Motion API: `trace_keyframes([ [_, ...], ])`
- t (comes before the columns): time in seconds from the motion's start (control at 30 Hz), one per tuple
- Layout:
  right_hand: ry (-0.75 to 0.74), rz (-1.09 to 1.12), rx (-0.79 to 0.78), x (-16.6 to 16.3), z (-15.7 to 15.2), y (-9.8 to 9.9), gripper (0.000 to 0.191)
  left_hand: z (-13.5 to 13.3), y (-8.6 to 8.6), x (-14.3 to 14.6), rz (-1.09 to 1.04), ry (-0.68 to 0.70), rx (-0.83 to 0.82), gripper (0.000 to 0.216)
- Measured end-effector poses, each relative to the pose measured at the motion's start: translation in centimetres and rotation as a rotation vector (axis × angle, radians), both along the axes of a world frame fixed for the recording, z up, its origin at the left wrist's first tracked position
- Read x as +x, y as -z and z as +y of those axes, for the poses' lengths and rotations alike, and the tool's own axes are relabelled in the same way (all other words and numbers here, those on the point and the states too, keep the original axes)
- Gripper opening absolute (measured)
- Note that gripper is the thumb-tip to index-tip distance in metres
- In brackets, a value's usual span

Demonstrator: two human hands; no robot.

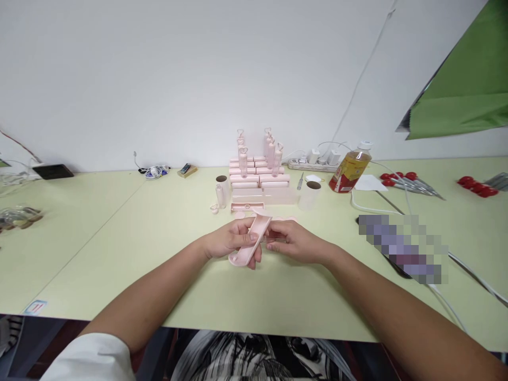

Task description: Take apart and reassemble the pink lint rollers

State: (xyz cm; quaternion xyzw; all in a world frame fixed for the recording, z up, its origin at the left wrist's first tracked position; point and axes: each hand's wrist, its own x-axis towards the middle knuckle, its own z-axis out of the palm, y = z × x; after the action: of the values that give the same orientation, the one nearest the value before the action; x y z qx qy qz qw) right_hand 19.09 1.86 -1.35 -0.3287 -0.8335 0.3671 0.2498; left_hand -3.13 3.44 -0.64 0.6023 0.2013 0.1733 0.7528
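Note:
My left hand (226,239) grips a pale pink plastic shell (259,228), a long curved trough with flared ends, tilted above the table. The thumb lies inside the hollow and the fingers wrap behind. Close to the shell's right side is my right hand (297,242), with thumb and fingers curled toward each other. What lies between them, perhaps something thin and clear, is too small to name. Beyond the hands is a long pink tray-like part (247,207). Small round pink pieces (291,218) lie partly hidden behind my fingers.
Stacked pink cases (275,182) and upright pink bottles (243,164) stand ahead, between cardboard tubes (309,196). A heart-shaped ring (214,209) lies at left. Rightward are a screwdriver (300,181), drink bottle (351,168), power strip (311,165), red-ended tools (413,185) and white cables (373,209).

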Motion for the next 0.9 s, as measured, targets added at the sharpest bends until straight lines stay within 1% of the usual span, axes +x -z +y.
trace_keyframes([
  [0.07,0.029,-0.032,0.021,0.1,0.0,-0.1,0.013,0.2,0.4,0.3,-0.018,-0.034,0.017,0.047],
  [0.1,0.055,-0.052,0.033,0.2,0.1,-0.2,0.016,0.4,0.5,0.4,-0.034,-0.079,0.033,0.048],
  [0.17,0.129,-0.101,0.048,0.6,0.2,-0.5,0.021,0.7,0.6,0.5,-0.079,-0.221,0.074,0.048],
  [0.23,0.198,-0.169,0.045,1.2,0.5,-1.0,0.024,1.1,0.2,0.4,-0.100,-0.381,0.131,0.047],
  [0.3,0.206,-0.249,0.034,1.8,0.7,-1.4,0.023,1.5,-0.4,0.3,-0.051,-0.497,0.201,0.045],
  [0.37,0.143,-0.319,0.021,2.1,0.6,-1.9,0.021,1.8,-1.3,0.4,0.040,-0.547,0.292,0.042],
  [0.43,0.041,-0.367,0.003,1.8,0.1,-2.2,0.021,2.3,-2.2,1.1,0.149,-0.546,0.434,0.035],
  [0.47,-0.008,-0.383,-0.003,1.5,-0.2,-2.3,0.021,2.6,-2.6,1.8,0.207,-0.533,0.537,0.032],
  [0.53,-0.089,-0.408,-0.017,0.8,-0.9,-2.4,0.019,3.4,-3.4,3.8,0.334,-0.507,0.808,0.029],
  [0.6,-0.135,-0.419,-0.031,0.1,-1.4,-2.4,0.017,4.6,-3.9,6.3,0.434,-0.509,1.095,0.024],
  [0.63,-0.145,-0.422,-0.038,-0.1,-1.5,-2.4,0.017,5.2,-4.0,7.6,0.501,-0.512,1.193,0.021],
  [0.7,-0.144,-0.432,-0.050,-0.3,-1.5,-2.1,0.014,6.3,-3.8,9.9,0.711,-0.401,1.290,0.019],
  [0.77,-0.106,-0.455,-0.047,-0.1,-1.1,-1.8,0.010,7.1,-3.2,11.6,0.904,-0.277,1.356,0.020],
  [0.83,-0.043,-0.493,-0.014,0.3,-0.7,-1.5,0.007,7.6,-2.3,12.4,1.005,-0.201,1.387,0.019],
  [0.9,0.045,-0.531,0.063,0.8,-0.3,-1.4,0.008,8.0,-1.4,12.7,1.044,-0.165,1.396,0.018],
])
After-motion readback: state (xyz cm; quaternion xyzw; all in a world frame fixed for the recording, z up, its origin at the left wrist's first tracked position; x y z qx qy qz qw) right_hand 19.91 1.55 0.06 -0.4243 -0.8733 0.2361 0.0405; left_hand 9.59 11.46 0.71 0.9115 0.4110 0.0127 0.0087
